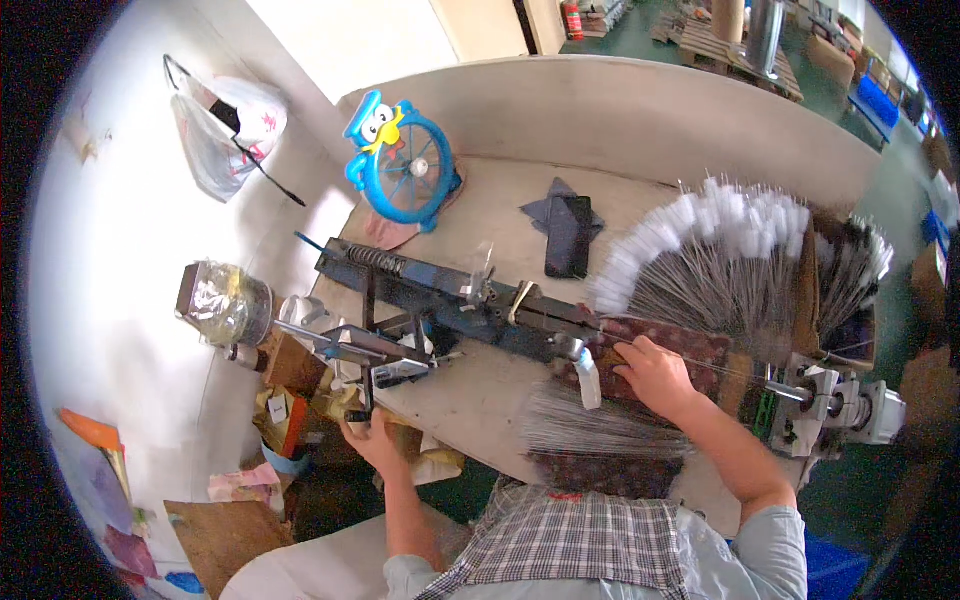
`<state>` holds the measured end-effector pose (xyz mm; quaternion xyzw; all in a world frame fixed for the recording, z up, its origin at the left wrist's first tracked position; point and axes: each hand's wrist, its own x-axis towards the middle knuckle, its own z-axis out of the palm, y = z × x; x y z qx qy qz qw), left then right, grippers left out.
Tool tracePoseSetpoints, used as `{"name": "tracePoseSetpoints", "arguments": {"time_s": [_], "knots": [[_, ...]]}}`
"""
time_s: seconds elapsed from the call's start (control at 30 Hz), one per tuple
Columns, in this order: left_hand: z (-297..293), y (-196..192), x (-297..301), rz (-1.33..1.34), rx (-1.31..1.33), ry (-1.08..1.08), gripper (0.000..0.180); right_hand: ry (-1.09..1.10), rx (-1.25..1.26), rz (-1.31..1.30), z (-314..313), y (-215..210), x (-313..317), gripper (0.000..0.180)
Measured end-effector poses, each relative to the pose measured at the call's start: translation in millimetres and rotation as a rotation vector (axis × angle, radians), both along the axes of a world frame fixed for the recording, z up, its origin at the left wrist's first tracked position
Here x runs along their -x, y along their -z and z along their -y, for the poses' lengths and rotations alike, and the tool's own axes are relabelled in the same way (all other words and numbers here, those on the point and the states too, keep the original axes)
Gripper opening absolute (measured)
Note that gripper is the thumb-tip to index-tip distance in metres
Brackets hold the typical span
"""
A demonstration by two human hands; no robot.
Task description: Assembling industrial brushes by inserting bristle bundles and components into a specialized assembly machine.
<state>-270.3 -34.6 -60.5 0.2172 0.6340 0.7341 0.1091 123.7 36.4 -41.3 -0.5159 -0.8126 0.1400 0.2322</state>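
My left hand [368, 436] grips a dark handle [357, 414] at the near end of a long black metal machine [440, 298] on the bench. My right hand [655, 375] rests on a patterned dark red cloth pad [700, 350], fingers curled at a thin wire that runs into the machine's right end. A bundle of thin grey wires [585, 430] lies just below that hand. Behind it, a fan of wire stems with white fluffy tips [715, 245] spreads over the bench.
A black phone [568, 236] on a dark cloth and a blue cartoon-bird fan [402, 165] stand at the back. A motor unit [835, 405] sits at the right. A plastic bag [225, 130] hangs on the left wall. A jar [230, 303] and clutter lie left.
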Motion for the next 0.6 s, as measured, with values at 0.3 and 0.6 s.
{"name": "tracePoseSetpoints", "arguments": {"time_s": [0.3, 0.6], "knots": [[-27.1, 10.8, -56.3, 0.661, 0.288, 0.527, 0.040, 0.065, 0.174, 0.131, -0.7, -13.4, 6.6, 0.026], [-72.7, 12.2, -57.1, 0.983, 0.335, 0.859, 0.029, 0.002, 0.170, 0.032, 9.9, -27.7, -3.2, 0.024]]}}
